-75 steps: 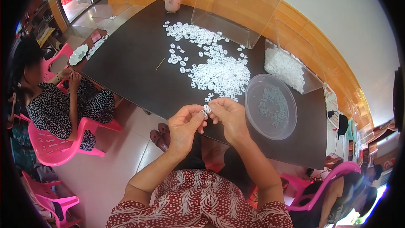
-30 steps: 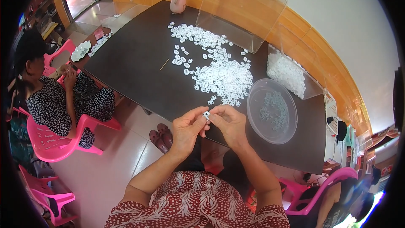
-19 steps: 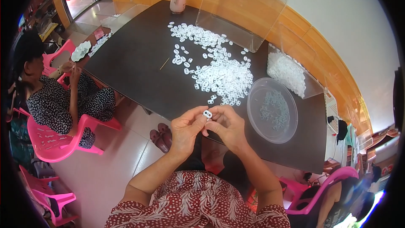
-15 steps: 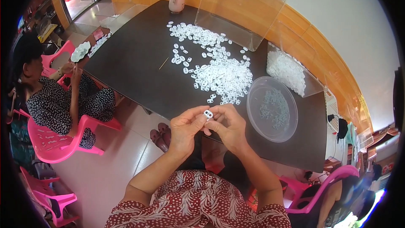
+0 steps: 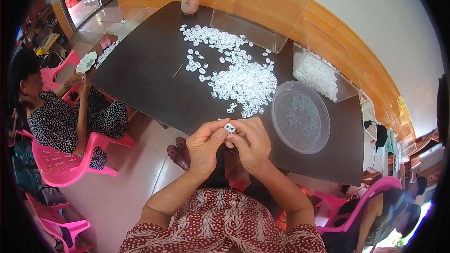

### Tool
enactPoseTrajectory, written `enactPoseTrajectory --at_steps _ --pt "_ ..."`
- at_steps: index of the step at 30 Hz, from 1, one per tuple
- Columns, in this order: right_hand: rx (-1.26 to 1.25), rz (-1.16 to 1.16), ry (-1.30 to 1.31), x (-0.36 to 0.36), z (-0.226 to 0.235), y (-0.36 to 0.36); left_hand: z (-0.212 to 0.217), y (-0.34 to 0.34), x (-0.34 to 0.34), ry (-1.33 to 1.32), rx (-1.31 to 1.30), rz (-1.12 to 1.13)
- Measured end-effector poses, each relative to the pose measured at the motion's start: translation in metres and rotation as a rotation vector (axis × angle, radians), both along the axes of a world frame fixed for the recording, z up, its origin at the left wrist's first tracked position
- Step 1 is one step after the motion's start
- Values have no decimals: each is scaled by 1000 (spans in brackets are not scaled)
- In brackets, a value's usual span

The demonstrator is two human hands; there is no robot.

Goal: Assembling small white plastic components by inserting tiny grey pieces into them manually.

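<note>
White two-holed piece (image 5: 229,128), holes facing the camera, long axis roughly left to right, near the table's (image 5: 140,68) front edge. Left hand (image 5: 203,148) and right hand (image 5: 256,146) pinch it, forearms converging.

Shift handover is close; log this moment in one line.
left hand: grips white two-holed piece; right hand: grips same piece; ahead: heap of white pieces; right side: round clear dish holding small grey parts

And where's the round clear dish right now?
On the right in the head view, the round clear dish lies on the dark table, beside the large white pile, right of the right hand.
</note>
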State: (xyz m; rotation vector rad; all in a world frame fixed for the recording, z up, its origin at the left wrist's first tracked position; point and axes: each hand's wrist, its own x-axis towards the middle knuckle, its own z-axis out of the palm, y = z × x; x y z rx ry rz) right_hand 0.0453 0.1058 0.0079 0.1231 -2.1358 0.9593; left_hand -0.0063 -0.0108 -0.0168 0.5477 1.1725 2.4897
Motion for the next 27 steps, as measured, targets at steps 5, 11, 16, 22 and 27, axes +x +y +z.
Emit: enactPoseTrajectory --at_steps 5,11,16,22,27 --pt "27 -52 46 -1 -5 -9 -7 5 2 39 43 65" --pt "76 -59 110 -2 -4 -12 -3 8 9 3 95 134" --pt "78 -75 112 -2 -5 -15 -5 9 12 -22 84 174" --pt "33 -60 145 -3 -12 -19 -14 9 12 87 27 243" --pt "72 -54 155 -2 -8 -22 -5 5 14 8 87 193"
